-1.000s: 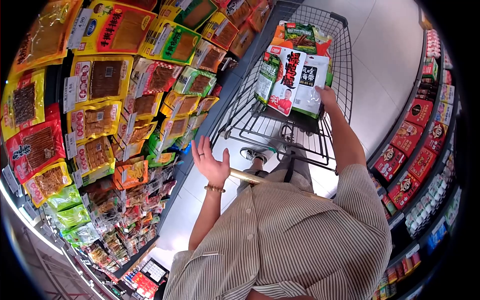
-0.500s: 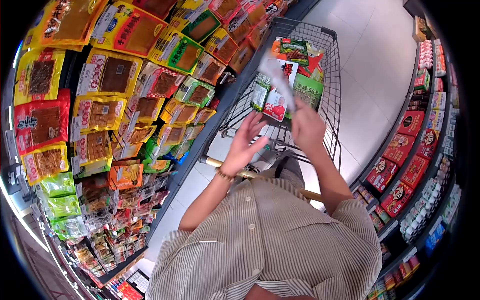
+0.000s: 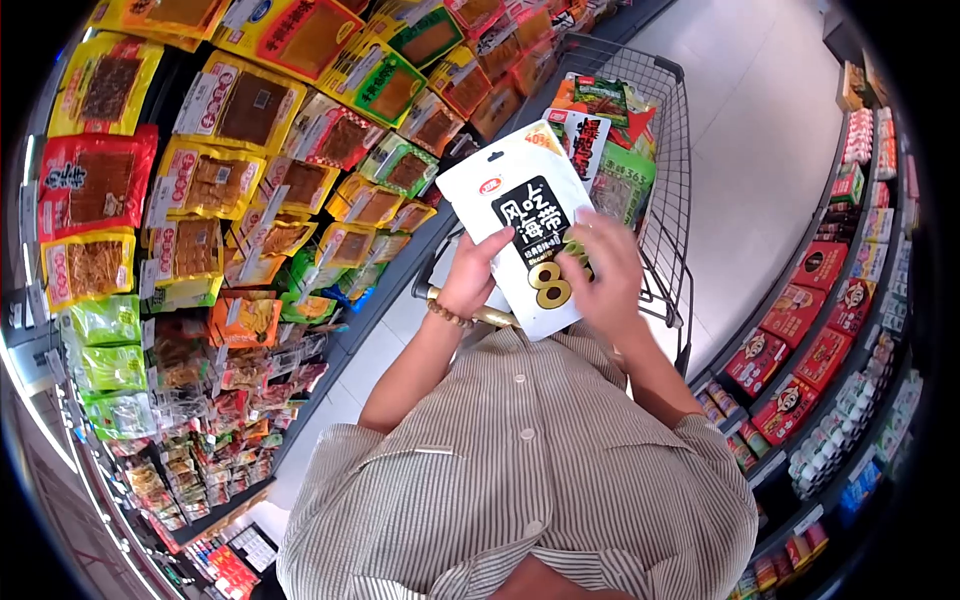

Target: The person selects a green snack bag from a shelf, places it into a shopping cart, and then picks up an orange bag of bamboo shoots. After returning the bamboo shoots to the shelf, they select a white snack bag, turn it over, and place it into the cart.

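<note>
A white snack packet (image 3: 520, 205) with black lettering and round food pictures faces up in front of my chest, tilted to the left. My left hand (image 3: 474, 272) grips its left edge, with the thumb on the front and the other fingers hidden behind. Over its lower right side is my right hand (image 3: 603, 275), somewhat blurred, with its fingers bent across the front; whether it grips the packet I cannot tell. Beyond the packet stands a wire shopping cart (image 3: 672, 180) holding a green packet (image 3: 622, 182), a white packet with black lettering (image 3: 583, 135) and other colourful packets.
To the left, a shelf rack holds rows of hanging snack packets (image 3: 240, 105) in yellow, red and green. Curved shelves on the right carry red boxes (image 3: 793, 298) and small bottles. The cart's handle (image 3: 492, 314) lies close to my body. Pale floor tiles (image 3: 745, 130) run between the shelves.
The white packet, edge-on and blurred in my right hand before, now shows its front nearer my chest. My left hand, open and empty earlier, has taken hold of its left edge.
</note>
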A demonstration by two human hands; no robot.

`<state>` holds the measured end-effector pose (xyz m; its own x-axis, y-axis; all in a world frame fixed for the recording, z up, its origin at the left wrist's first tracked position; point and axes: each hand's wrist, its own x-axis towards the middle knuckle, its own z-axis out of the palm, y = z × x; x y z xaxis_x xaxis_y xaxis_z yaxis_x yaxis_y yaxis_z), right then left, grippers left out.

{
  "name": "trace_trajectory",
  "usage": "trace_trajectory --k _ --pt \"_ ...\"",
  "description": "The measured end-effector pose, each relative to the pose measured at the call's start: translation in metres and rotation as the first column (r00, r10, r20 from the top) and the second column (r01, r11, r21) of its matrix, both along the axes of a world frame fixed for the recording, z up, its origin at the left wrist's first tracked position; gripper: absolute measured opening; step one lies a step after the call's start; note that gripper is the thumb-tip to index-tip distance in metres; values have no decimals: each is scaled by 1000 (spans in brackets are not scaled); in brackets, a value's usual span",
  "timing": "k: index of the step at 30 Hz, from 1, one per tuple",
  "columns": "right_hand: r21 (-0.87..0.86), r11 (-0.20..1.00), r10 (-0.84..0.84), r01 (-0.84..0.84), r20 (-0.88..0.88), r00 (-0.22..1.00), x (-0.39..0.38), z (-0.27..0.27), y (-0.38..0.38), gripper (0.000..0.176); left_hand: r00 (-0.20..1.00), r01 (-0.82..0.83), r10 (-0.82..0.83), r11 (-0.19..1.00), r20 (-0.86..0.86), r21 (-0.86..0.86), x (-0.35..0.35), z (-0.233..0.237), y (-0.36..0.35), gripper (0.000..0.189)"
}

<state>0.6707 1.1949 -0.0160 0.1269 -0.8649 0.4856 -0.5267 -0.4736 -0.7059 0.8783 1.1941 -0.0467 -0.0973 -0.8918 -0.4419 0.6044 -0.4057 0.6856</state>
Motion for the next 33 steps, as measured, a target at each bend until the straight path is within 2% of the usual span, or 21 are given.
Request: trace_trajectory --k 2,3,4,5,6,7,8,10,12,14,18,26,30,32,33 --pt "31 996 -79 79 -22 997 -20 -11 -22 35 998 67 -67 998 0 12 3 2 2 43" --pt "191 978 -93 90 6 996 -28 -16 -30 36 997 72 -71 997 -15 17 2 6 3 45" --pt "189 978 -86 84 3 996 -34 -23 -36 36 998 65 -65 998 -18 16 1 6 3 45" --pt "513 850 -58 -116 311 949 -39 -30 -41 37 996 81 -80 997 -28 17 -1 6 4 45" --pt "692 610 -144 -385 574 806 -40 -29 -44 37 995 98 -97 995 -38 18 -2 5 4 46" --pt "680 510 -162 -528 678 717 -40 -20 -42 35 992 108 -107 994 -67 20 -3 5 4 47" --pt "680 508 -160 -528 677 719 -39 -23 -41 35 992 105 -103 994 -69 20 -4 5 4 47" --pt "643 433 -145 -632 741 655 -35 -34 -37 32 987 153 -150 987 -50 41 -9 11 3 44" --pt "660 456 -174 -597 724 667 -31 -39 -35 31 987 157 -155 987 -40 27 -10 11 1 43" --pt "693 480 -219 -538 688 692 -28 -41 -33 31 978 200 -198 980 58 -17 -8 7 0 48" --pt "676 542 -238 -499 693 681 -24 -39 -29 29 968 223 -222 975 114 4 -9 20 -5 48" --pt "639 625 -231 -448 700 676 -29 -34 -33 27 975 181 -172 982 143 -50 -20 19 -17 43" --pt "630 634 -299 -449 735 609 -27 -34 -30 27 942 251 -235 967 241 -35 -19 22 -22 38" --pt "638 642 -292 -425 716 634 -29 -41 -28 27 829 322 -287 947 480 10 -20 20 -18 33" --pt "655 636 -304 -408 699 647 -28 -40 -26 27 831 306 -276 952 482 18 -21 16 -15 34"
